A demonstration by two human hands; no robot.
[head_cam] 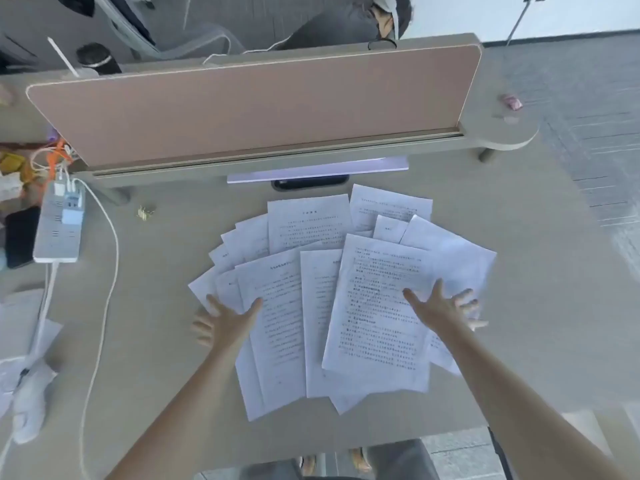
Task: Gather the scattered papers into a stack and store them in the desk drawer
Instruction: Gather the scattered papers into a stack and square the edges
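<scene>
Several printed white papers (346,289) lie fanned out and overlapping on the beige desk (536,323). My left hand (225,320) rests with fingers spread at the left edge of the spread, its thumb on a sheet. My right hand (446,306) lies flat with fingers apart over the right-hand sheets. Neither hand grips a sheet. No drawer is in view.
A brown partition panel (259,109) closes the back of the desk. A white power strip (60,223) with chargers and a white cable (104,289) lies at the left beside a black phone (20,237). A small gold clip (145,213) lies nearby. Another person sits behind the partition.
</scene>
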